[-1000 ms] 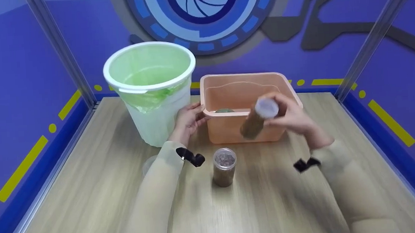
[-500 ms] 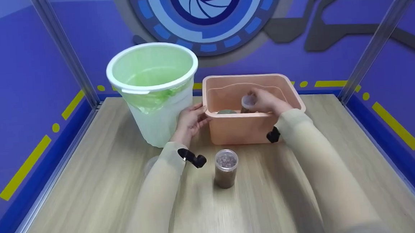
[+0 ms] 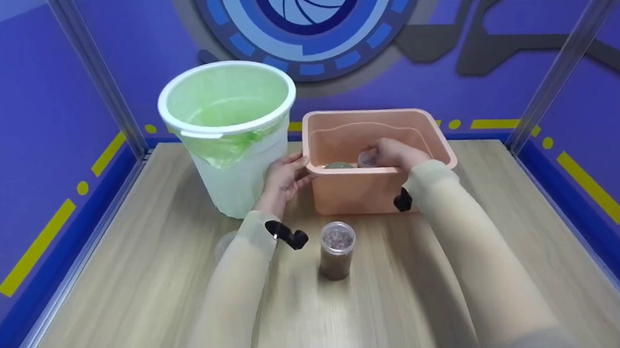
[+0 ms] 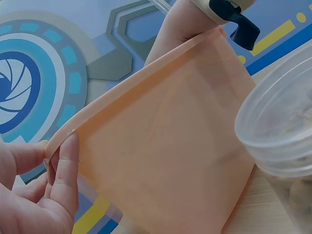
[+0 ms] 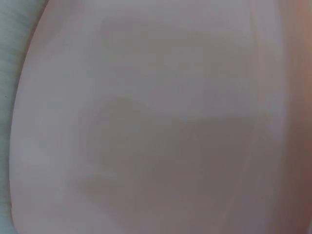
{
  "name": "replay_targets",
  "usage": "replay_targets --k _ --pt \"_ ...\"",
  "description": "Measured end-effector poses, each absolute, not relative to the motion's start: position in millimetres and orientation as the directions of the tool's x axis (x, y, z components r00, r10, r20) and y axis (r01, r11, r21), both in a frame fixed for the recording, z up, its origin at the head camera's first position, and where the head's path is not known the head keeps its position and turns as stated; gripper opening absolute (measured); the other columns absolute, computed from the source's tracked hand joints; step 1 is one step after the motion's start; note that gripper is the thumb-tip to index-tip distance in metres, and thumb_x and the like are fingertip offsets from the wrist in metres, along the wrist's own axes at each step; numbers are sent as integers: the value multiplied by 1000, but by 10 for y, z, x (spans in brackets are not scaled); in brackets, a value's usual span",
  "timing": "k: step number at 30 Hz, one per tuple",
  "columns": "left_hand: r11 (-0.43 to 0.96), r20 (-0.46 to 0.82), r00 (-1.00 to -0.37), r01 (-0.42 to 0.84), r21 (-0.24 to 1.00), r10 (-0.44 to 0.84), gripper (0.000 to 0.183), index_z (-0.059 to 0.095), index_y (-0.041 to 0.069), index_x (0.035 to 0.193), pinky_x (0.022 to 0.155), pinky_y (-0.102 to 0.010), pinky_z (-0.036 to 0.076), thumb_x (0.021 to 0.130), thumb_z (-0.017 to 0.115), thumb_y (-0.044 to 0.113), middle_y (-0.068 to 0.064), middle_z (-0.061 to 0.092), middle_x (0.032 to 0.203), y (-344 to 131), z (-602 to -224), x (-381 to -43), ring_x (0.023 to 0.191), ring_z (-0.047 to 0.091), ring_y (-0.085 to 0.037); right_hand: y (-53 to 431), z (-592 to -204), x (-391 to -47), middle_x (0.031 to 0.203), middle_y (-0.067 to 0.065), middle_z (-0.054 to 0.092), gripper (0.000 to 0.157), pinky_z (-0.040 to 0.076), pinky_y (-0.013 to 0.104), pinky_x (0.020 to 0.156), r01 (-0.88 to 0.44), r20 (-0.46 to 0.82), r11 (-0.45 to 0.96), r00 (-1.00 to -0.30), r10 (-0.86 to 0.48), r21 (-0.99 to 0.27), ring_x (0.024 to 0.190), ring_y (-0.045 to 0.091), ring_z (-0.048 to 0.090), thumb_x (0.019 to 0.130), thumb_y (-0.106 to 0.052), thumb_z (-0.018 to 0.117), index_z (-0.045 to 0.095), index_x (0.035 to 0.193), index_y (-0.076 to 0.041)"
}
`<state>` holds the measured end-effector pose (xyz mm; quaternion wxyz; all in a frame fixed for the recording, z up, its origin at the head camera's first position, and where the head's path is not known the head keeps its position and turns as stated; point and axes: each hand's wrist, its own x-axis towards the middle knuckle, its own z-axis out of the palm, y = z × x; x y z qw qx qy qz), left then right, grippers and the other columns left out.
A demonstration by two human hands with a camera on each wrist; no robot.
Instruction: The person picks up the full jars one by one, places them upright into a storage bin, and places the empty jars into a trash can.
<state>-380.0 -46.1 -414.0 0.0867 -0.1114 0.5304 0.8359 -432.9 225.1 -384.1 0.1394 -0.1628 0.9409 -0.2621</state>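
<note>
Right grip [image 3: 394,154] held one jar [image 3: 366,160] inside the pink box [image 3: 362,191], while left grip [image 3: 284,182] pinched the box's rim [image 4: 112,99]. That jar looked almost put away; another jar [image 3: 337,254] stood in front of the box, not yet in.

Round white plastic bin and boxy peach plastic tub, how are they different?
The round white plastic bin stands taller than the boxy peach plastic tub. A green plastic bag lines the bin; the tub shows none. The right hand reaches inside the tub, not the bin. Both are open on top.
</note>
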Motion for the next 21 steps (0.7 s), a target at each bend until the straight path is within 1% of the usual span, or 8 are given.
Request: replay_targets --k 3,5,7,10,13,14,17,21 --pt "-425 -285 -958 -268 865 24 41 59 2 142 85 -30 66 101 63 5 -19 63 141 -462 -4143 -3805 99 70 -22 2275 -3742 -4255 159 19 46 67 42 55 122 -228 -96 736 -924 -370 -638 145 39 45 97 -18 71 42 156 -11" --pt "-425 -287 -958 -269 864 23 41 60 2 141 85 -30 66 101 64 5 -19 64 140 -465 -4146 -3802 98 70 -22 2282 -3661 -4143 161 17 43 73 41 55 122 -243 16 632 -939 -343 -736 148 39 41 95 -16 75 39 158 -14" --pt "-420 -290 -957 -270 866 19 41 61 3 141 84 -30 66 100 65 7 -18 65 138 -472 -4152 -3801 97 70 -21 2269 -3587 -3977 159 16 46 71 45 53 120 -301 159 472 -935 -317 -829 145 39 45 93 -10 75 42 156 -12" --pt "-415 -293 -956 -272 868 15 41 61 4 140 84 -29 66 100 66 8 -17 67 136 -476 -4156 -3797 96 71 -20 2241 -3540 -3643 152 16 55 62 50 45 116 -410 331 209 -885 -327 -888 139 38 52 94 0 71 46 151 -4" --pt "-421 -293 -956 -271 866 14 41 62 4 140 84 -29 66 99 67 7 -17 67 135 -479 -4162 -3796 95 71 -20 2202 -3641 -3300 149 19 57 61 55 41 110 -434 405 -29 -814 -415 -901 136 42 55 93 6 68 44 149 3" --pt "-425 -292 -956 -270 864 14 41 62 4 140 84 -29 66 99 67 7 -17 67 135 -479 -4163 -3796 94 71 -20 2185 -3709 -3200 149 21 55 64 56 43 110 -424 411 -79 -789 -457 -902 136 44 54 91 7 69 42 149 5" --pt "-433 -290 -957 -267 861 13 40 62 3 140 83 -29 66 99 66 6 -18 66 136 -476 -4158 -3794 93 71 -20 2116 -3994 -2957 156 24 47 76 52 52 113 -377 356 -91 -730 -583 -922 140 47 48 87 4 75 37 153 3" --pt "-437 -283 -959 -261 861 17 40 61 1 139 81 -28 67 100 65 6 -19 65 137 -469 -4145 -3791 92 70 -20 1978 -4446 -2778 161 21 41 96 43 61 117 -388 237 87 -709 -664 -918 144 46 44 79 -3 86 32 158 -3"
